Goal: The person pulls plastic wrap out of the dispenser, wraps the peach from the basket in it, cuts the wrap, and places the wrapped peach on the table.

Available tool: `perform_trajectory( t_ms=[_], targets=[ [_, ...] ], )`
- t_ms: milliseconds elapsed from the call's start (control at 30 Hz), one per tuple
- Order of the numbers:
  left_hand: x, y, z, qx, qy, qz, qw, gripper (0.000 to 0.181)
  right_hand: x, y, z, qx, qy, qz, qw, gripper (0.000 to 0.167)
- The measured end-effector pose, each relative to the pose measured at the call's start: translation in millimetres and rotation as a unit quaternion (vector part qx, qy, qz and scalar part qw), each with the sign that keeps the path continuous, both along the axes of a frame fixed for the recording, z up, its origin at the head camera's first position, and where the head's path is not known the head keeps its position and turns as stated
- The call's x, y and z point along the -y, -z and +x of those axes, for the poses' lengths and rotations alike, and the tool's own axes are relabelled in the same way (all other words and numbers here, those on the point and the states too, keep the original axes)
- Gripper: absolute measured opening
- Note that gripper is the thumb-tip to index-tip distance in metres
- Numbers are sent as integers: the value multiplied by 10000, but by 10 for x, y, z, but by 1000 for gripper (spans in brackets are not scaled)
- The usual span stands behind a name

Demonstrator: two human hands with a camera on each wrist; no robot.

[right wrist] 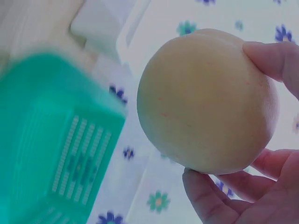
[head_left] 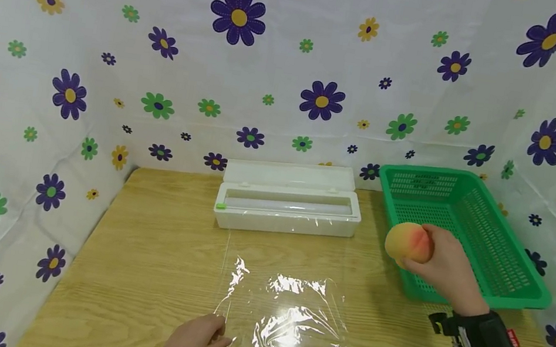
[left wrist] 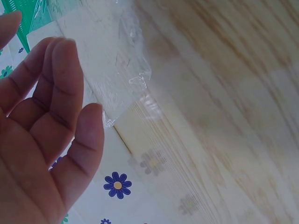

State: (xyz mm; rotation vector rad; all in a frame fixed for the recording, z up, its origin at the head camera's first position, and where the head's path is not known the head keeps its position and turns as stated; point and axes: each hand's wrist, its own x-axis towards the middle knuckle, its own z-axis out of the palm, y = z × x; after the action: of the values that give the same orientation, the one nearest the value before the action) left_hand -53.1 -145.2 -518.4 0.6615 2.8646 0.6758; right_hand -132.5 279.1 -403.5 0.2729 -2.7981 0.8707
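Note:
A peach (head_left: 409,242), yellow with a red blush, is held in my right hand (head_left: 448,268) above the near left rim of the green basket (head_left: 510,304). Thumb and fingers grip it from the sides in the right wrist view, where its pale yellow face (right wrist: 205,102) shows. A sheet of clear plastic wrap (head_left: 284,317) lies on the table, stretching forward from the white wrap dispenser (head_left: 287,222). By the sheet's near left corner is my left hand (head_left: 195,343), its fingers loosely bent; the left wrist view shows nothing between them.
The dispenser's lid (head_left: 291,175) stands raised at the back, with a roll (head_left: 289,206) inside. A wooden table (head_left: 136,272) bears everything. Flowered cloth (head_left: 272,66) walls the back and both sides.

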Motion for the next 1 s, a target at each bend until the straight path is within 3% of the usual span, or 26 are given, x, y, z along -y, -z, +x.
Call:
perform_trajectory(
  t_ms=[267,533,1000],
  targets=[
    [32,14,12,83,-2,-38,10000,27,525,276,4,167,-405,307,9986,69],
    [38,15,53,243,95,90,9996,24,986,634,7,-25,-1006,270,9946,66],
    [78,62,115,293,142,162,9993,26,1607,970,145,520,-1782,325,9821,68]
  ],
)
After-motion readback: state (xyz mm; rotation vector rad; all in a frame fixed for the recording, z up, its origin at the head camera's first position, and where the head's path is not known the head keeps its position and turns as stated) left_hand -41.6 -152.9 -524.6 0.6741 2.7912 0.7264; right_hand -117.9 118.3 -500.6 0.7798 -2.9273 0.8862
